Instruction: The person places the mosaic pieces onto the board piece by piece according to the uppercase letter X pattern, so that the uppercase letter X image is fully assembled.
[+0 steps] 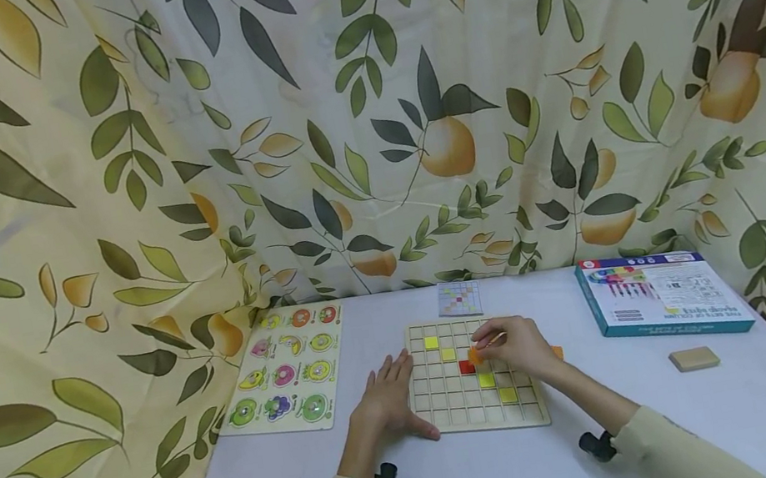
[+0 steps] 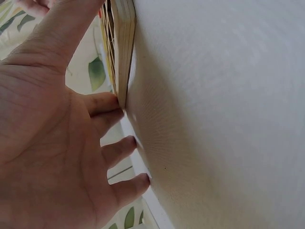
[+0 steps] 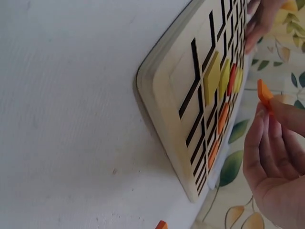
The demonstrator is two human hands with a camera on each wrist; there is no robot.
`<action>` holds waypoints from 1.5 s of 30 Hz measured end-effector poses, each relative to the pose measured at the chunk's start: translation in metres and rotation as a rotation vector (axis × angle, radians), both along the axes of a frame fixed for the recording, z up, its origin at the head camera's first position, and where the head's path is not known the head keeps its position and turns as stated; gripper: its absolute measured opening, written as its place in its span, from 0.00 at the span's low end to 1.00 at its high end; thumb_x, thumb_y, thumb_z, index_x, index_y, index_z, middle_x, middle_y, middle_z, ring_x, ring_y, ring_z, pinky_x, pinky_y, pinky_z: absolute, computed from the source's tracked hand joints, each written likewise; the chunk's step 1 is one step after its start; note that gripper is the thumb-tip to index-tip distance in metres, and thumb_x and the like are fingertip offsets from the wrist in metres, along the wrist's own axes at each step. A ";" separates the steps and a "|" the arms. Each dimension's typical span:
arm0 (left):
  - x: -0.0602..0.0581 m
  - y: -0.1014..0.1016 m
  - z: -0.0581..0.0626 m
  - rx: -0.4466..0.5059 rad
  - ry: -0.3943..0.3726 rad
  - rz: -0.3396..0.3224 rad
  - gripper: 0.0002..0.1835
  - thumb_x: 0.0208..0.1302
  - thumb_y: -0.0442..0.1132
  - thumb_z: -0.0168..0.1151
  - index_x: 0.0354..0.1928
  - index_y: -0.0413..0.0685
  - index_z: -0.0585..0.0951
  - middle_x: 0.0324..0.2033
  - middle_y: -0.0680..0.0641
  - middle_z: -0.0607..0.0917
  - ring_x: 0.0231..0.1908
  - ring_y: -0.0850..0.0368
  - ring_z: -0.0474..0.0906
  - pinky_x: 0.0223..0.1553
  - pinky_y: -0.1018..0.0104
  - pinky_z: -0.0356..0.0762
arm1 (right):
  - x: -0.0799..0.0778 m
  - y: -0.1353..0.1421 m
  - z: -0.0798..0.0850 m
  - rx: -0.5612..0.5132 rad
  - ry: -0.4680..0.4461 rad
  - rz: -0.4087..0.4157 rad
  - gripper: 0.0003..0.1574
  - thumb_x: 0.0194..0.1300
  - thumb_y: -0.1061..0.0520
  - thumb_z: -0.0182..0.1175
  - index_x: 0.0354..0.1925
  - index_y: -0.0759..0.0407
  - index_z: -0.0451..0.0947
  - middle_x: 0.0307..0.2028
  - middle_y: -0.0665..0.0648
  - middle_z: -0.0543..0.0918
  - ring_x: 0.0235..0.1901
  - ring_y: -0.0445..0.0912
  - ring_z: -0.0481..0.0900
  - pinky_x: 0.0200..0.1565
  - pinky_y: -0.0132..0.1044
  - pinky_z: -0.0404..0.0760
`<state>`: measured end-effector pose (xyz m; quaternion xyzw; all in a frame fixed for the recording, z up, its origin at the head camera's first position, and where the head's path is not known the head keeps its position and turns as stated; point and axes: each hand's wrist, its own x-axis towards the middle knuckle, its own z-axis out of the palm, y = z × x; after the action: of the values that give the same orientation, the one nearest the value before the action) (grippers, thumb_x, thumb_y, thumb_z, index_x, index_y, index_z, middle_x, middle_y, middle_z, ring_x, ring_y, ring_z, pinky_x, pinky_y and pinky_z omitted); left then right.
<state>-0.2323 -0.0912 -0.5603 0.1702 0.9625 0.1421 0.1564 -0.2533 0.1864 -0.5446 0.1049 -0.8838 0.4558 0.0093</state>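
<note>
A wooden grid board (image 1: 451,418) lies on the table with yellow tiles (image 1: 507,396), a red tile (image 1: 467,367) and orange tiles (image 3: 222,118) set in its squares. My right hand (image 1: 517,345) pinches an orange tile (image 3: 263,93) between thumb and fingers, raised over the board. Part of the grid is hidden under that hand in the head view. At the board's left side my left hand (image 1: 387,399) is spread, palm down, thumb near the front corner. In the left wrist view, its straight fingers (image 2: 107,102) reach the board's edge.
Beyond the board lies a small patterned card (image 1: 459,299). A fruit picture board (image 1: 284,374) is at the left. To the right are a flat teal-edged box (image 1: 667,297) and a small wooden block (image 1: 695,359). A loose orange tile (image 3: 162,225) lies right of the grid.
</note>
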 end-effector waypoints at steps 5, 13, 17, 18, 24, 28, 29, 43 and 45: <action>0.000 0.000 0.001 -0.005 0.002 0.001 0.77 0.33 0.69 0.85 0.83 0.49 0.54 0.83 0.48 0.52 0.82 0.44 0.45 0.80 0.40 0.47 | 0.001 -0.008 -0.002 -0.015 -0.023 0.036 0.14 0.59 0.65 0.76 0.45 0.61 0.88 0.34 0.50 0.89 0.32 0.43 0.87 0.39 0.33 0.87; 0.000 0.000 0.002 -0.001 0.000 0.001 0.76 0.34 0.70 0.85 0.83 0.49 0.54 0.83 0.47 0.52 0.82 0.44 0.45 0.80 0.40 0.47 | 0.003 -0.019 -0.009 -0.036 -0.037 0.068 0.13 0.59 0.66 0.76 0.44 0.61 0.89 0.32 0.49 0.88 0.31 0.43 0.86 0.37 0.32 0.85; 0.001 -0.001 0.002 0.008 0.001 -0.001 0.76 0.33 0.70 0.85 0.83 0.49 0.55 0.83 0.47 0.52 0.82 0.44 0.45 0.80 0.40 0.47 | 0.005 -0.024 -0.013 -0.059 -0.063 0.077 0.12 0.58 0.66 0.76 0.42 0.60 0.89 0.32 0.50 0.88 0.31 0.43 0.85 0.36 0.32 0.85; 0.001 -0.001 0.002 0.009 0.001 -0.001 0.76 0.33 0.70 0.85 0.83 0.49 0.55 0.83 0.47 0.52 0.82 0.44 0.45 0.80 0.40 0.47 | 0.005 -0.026 -0.013 -0.065 -0.070 0.079 0.12 0.58 0.67 0.76 0.41 0.60 0.88 0.32 0.51 0.88 0.31 0.44 0.86 0.37 0.33 0.85; 0.001 -0.001 0.001 0.011 0.003 0.000 0.76 0.33 0.70 0.85 0.83 0.49 0.55 0.83 0.48 0.53 0.82 0.44 0.46 0.80 0.40 0.48 | 0.006 -0.036 -0.018 -0.054 -0.082 0.094 0.12 0.56 0.68 0.76 0.40 0.61 0.89 0.31 0.51 0.87 0.32 0.44 0.84 0.36 0.32 0.85; 0.001 -0.001 0.002 0.009 0.004 -0.001 0.76 0.33 0.70 0.85 0.83 0.50 0.55 0.83 0.48 0.52 0.82 0.44 0.46 0.80 0.40 0.48 | 0.006 -0.041 -0.020 -0.028 -0.067 0.108 0.11 0.56 0.68 0.76 0.39 0.60 0.88 0.30 0.50 0.86 0.31 0.43 0.83 0.34 0.31 0.84; 0.001 -0.001 0.002 0.008 0.004 -0.001 0.76 0.33 0.70 0.85 0.83 0.50 0.55 0.83 0.48 0.52 0.82 0.44 0.46 0.80 0.40 0.48 | 0.007 -0.042 -0.020 -0.018 -0.062 0.113 0.11 0.56 0.68 0.76 0.38 0.60 0.88 0.29 0.50 0.86 0.30 0.42 0.83 0.34 0.30 0.84; 0.000 -0.001 0.002 0.002 0.000 -0.001 0.77 0.33 0.70 0.85 0.83 0.49 0.55 0.83 0.48 0.52 0.82 0.44 0.46 0.80 0.41 0.48 | 0.008 -0.046 -0.019 0.102 0.008 0.175 0.12 0.57 0.70 0.74 0.33 0.53 0.89 0.29 0.47 0.89 0.30 0.38 0.84 0.36 0.31 0.84; 0.000 -0.001 0.003 0.004 -0.003 -0.002 0.77 0.33 0.69 0.85 0.83 0.50 0.54 0.83 0.48 0.52 0.82 0.44 0.45 0.80 0.41 0.47 | 0.009 -0.045 -0.018 0.099 0.012 0.191 0.12 0.58 0.70 0.73 0.34 0.55 0.89 0.31 0.49 0.90 0.31 0.38 0.85 0.37 0.31 0.85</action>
<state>-0.2321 -0.0919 -0.5577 0.1712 0.9619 0.1439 0.1574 -0.2439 0.1415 -0.5625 0.1917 -0.8912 0.4097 -0.0340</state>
